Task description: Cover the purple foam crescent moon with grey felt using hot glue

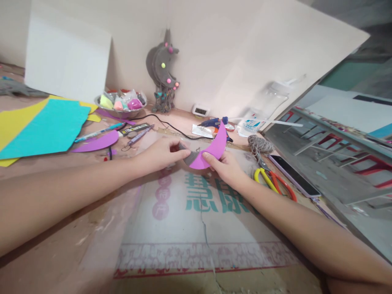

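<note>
A purple crescent cutout is held above a plastic sheet, its pointed tip up and to the right. Grey yarn covers its left end, and a grey strand hangs from there toward me over the sheet. My left hand pinches the yarn-covered end between thumb and fingers. On the right, my right hand grips the bare purple part, thumb on the front and fingers behind. A ball of grey yarn lies to the right of it, close to scissors with yellow and orange handles.
Printed plastic sheet covers the table. Coloured paper, a purple cutout and pens lie left. Behind are a bowl of small packets, a yarn-wrapped crescent ornament, a small clock, a glue gun; a phone lies right.
</note>
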Tool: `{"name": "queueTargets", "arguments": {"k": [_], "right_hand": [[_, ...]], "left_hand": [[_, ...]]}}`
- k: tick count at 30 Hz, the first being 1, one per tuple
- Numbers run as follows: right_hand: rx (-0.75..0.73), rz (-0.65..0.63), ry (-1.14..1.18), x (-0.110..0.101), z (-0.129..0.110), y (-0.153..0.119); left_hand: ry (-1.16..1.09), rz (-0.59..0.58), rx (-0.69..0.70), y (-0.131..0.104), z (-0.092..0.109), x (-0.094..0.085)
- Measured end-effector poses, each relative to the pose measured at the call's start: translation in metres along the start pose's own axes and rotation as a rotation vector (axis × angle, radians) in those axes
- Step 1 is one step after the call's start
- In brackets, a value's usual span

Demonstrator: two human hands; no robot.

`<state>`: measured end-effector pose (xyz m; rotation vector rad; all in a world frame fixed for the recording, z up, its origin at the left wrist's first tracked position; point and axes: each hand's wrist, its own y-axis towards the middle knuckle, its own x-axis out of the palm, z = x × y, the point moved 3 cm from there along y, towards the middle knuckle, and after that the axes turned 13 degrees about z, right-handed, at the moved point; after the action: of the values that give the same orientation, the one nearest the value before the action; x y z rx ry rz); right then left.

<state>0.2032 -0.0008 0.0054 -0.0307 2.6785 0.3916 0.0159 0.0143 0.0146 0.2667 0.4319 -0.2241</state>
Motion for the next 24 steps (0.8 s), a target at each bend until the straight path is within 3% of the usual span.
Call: {"name": "queueTargets", "arguments": {"k": [13, 24], "right_hand": [[0.011, -0.030, 0.001, 0.0003, -0.0012, 0.0006], [0.014, -0.016, -0.029, 0.0005, -0.0004, -0.0001]], "left_hand": [[-0.100, -0.002, -0.071, -0.0018, 0.0000, -0.0008], [-0.034, -0.001, -0.023, -0.0012, 0.0000, -0.0002]]}}
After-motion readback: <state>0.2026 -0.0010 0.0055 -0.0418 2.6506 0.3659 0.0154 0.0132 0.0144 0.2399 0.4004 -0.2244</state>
